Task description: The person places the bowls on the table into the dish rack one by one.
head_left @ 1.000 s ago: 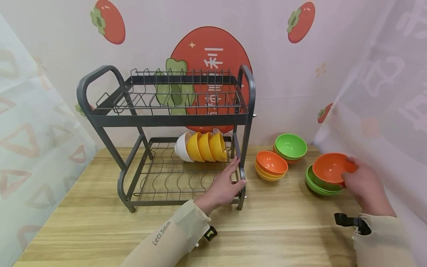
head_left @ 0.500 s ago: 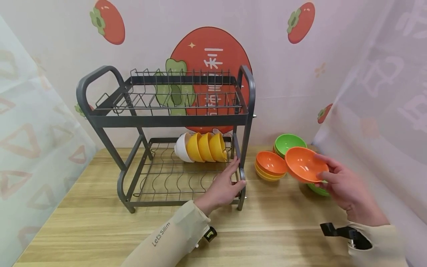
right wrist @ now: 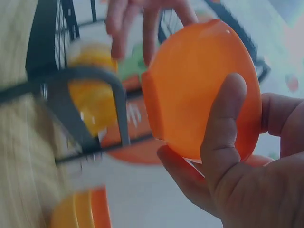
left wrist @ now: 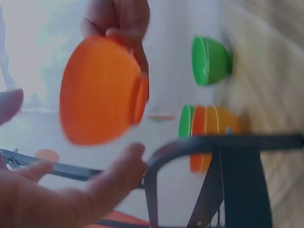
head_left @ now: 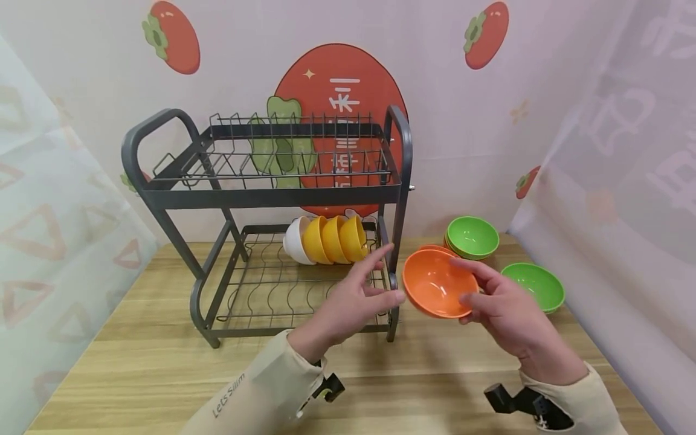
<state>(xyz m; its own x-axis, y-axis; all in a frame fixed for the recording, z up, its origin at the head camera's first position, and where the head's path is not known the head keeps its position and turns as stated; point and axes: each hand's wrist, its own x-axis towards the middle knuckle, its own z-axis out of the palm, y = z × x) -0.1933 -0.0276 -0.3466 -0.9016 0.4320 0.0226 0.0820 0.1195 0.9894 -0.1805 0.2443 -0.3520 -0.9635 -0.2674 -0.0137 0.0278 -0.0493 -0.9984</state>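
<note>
My right hand pinches the rim of an orange bowl, thumb on one side and fingers on the other. The bowl is held tilted above the table, right of the dark dish rack. Facing it from the left is my left hand, fingers spread and holding nothing. A gap separates its thumb and fingertips from the bowl in the left wrist view. On the rack's lower tier, yellow bowls and a white bowl stand on edge in a row.
Behind the held bowl, another stack with an orange bowl on top is mostly hidden. Green-topped stacks stand at the back, under a green bowl, and at right, under another green bowl. A printed cloth hangs behind.
My right hand has lifted the orange bowl off the right green stack and carried it left toward the rack. My left hand has come away from the rack's right post and turned toward the bowl.
</note>
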